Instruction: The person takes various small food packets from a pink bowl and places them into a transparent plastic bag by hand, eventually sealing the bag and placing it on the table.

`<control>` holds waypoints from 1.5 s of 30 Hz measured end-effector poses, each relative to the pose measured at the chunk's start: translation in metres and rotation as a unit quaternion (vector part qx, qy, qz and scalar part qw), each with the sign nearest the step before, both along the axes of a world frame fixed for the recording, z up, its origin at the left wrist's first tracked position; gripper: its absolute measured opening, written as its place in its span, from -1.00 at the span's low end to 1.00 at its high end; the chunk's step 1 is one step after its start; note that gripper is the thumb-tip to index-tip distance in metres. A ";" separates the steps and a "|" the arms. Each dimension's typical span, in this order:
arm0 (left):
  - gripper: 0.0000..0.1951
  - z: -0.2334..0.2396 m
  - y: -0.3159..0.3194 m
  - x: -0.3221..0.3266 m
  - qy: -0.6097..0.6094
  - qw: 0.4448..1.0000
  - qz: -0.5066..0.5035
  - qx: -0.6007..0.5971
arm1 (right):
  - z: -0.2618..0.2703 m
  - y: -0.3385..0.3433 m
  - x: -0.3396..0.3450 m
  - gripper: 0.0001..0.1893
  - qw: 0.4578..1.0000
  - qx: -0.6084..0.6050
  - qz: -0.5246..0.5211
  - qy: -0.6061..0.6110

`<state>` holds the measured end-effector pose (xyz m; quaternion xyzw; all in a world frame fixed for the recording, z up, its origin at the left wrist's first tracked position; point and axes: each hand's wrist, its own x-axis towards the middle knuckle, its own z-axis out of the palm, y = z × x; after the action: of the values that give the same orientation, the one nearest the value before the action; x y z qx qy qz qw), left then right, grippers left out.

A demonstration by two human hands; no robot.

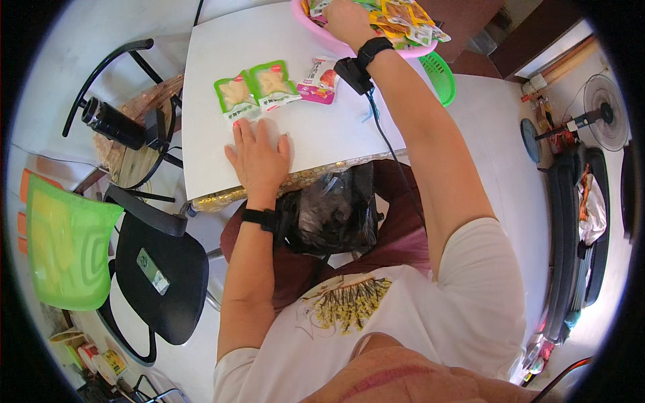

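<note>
My left hand (pixel 261 160) rests palm down on the white table (pixel 221 166), its fingers apart. One fingertip is at the lower edge of a green-bordered food packet (pixel 236 94), which bears writing. A second green-bordered packet (pixel 273 82) touches it on the right. Further right lies a white and purple packet (pixel 319 80). My right hand (pixel 348 22) reaches into a pink plastic basin (pixel 322 39) at the table's far edge. Several yellow and green food packets (pixel 403 20) fill the basin. My right fingertips are hidden, so any grip there is unclear.
A black plastic bag (pixel 332 211) hangs between my knees, below the table edge. Behind the pink basin shows a green plastic basket (pixel 439 78). At left stand a chair (pixel 156 272) with a phone-like object on it, and a stool holding a black bottle (pixel 113 123). A cable (pixel 385 133) trails from my right wrist.
</note>
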<state>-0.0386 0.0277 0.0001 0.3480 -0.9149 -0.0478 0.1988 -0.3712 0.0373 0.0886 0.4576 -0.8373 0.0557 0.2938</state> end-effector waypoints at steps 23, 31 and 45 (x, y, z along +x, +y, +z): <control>-0.47 -0.005 -0.001 0.002 0.025 1.000 0.000 0.004 | 0.085 0.050 0.007 -0.84 0.914 -0.303 0.192 -0.187; -0.45 -0.002 -0.003 0.005 -0.004 1.000 0.010 -0.001 | 0.094 0.092 0.058 -0.85 0.850 -0.247 0.151 -0.439; -0.49 -0.011 -0.003 0.001 0.045 0.999 -0.006 -0.030 | -0.081 0.079 0.152 -0.57 0.921 -0.036 0.282 -0.265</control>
<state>-0.0380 0.0249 -0.0106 0.3339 -0.9083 -0.0371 0.2494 -0.2191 0.1166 0.0078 0.6324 -0.7186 0.2852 0.0493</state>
